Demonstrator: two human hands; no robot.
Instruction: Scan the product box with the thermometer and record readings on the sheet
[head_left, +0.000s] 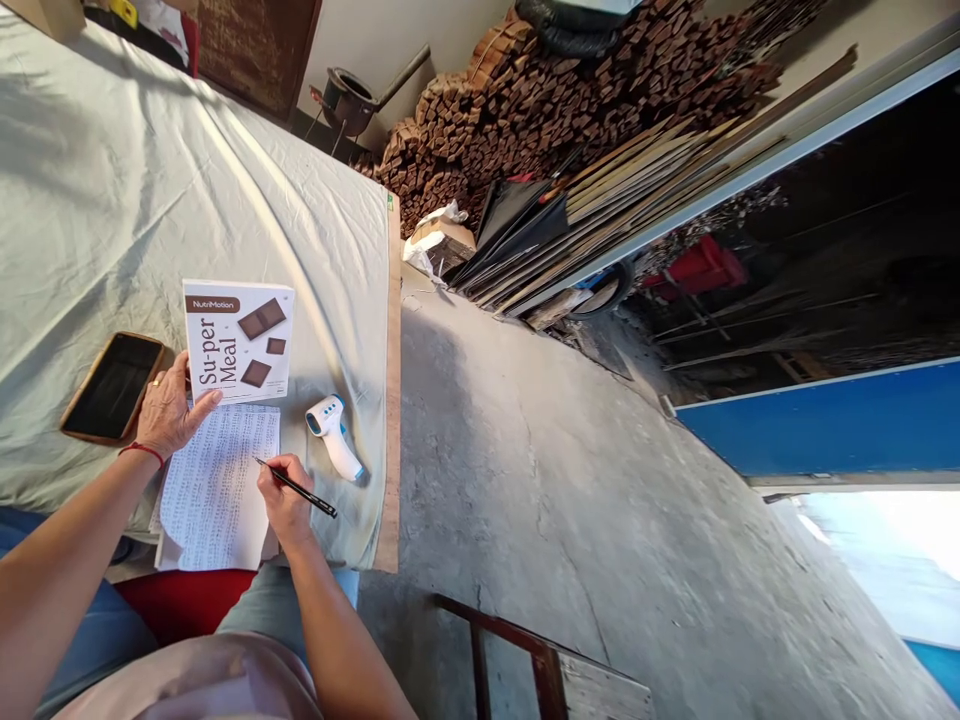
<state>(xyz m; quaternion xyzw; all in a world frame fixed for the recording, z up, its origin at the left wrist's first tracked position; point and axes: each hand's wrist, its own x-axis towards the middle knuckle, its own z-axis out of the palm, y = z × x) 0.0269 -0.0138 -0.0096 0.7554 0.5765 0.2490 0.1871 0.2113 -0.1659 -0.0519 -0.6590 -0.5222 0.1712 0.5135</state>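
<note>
Rumpled cloth (150, 260) beneath the page (217, 500) could make strokes wobble; the right hand (286, 502) pinches the pen (304, 490) firmly, while the left hand (169, 415) grips the box (259, 345) by its lower corner, where a slack thumb might let it cover writing; a rightward swing could knock the thermometer (335, 440)

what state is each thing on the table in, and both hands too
left hand: against the box's lower left corner
right hand: gripping the pen
pen: held, point over the page
page: written on
box: printed face showing, no flap open
phone: screen dark
thermometer: lying down, display unreadable
cloth: wrinkled
</note>
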